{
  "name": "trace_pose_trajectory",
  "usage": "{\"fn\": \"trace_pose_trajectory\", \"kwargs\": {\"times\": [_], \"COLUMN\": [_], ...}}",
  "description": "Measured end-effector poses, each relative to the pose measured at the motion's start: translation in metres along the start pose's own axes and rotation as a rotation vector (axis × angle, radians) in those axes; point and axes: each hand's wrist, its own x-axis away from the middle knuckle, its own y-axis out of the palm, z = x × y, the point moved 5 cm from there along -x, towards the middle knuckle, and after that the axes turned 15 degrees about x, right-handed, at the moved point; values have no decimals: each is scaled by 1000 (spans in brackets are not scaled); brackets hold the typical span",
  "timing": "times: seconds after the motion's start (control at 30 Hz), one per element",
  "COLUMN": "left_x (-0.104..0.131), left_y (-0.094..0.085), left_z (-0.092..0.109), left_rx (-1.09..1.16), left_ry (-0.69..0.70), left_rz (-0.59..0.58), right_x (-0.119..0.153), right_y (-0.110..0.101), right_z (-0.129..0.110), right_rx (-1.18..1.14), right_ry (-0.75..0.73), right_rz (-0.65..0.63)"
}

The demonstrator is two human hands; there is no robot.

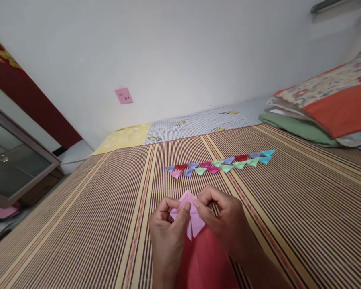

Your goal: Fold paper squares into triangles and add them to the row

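Observation:
A pink folded paper [195, 224] is held between both hands, its pointed top upward and two flaps hanging down with a slit between them. My left hand [170, 224] pinches its left side, thumb on the front. On the right side, my right hand [224, 212] grips it between thumb and curled fingers. Beneath the hands lies a red sheet [206, 261]. Beyond them, several small folded paper triangles [213, 169] in pink, blue, green, red and magenta lie in two rows on the striped mat [108, 216].
Folded bedding with an orange and floral cover [343, 108] and a green cloth [297, 127] is at the right. Patterned fabric [195, 122] borders the mat by the wall. A pink note [124, 96] is on the wall. A glass-paned frame [15, 148] stands at the left.

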Motion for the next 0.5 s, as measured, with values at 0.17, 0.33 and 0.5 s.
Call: {"fn": "trace_pose_trajectory", "kwargs": {"times": [0.17, 0.33, 0.5], "left_x": [0, 1, 2], "left_y": [2, 1, 7], "left_z": [-1, -2, -4], "left_rx": [-19, -27, 12], "left_ry": [11, -11, -33], "left_rz": [5, -15, -81], "right_x": [0, -2, -1], "right_y": [1, 1, 6], "right_z": [2, 10, 13], "right_rx": [18, -72, -260], "right_ry": [0, 76, 131], "right_rz": [2, -19, -202]}}
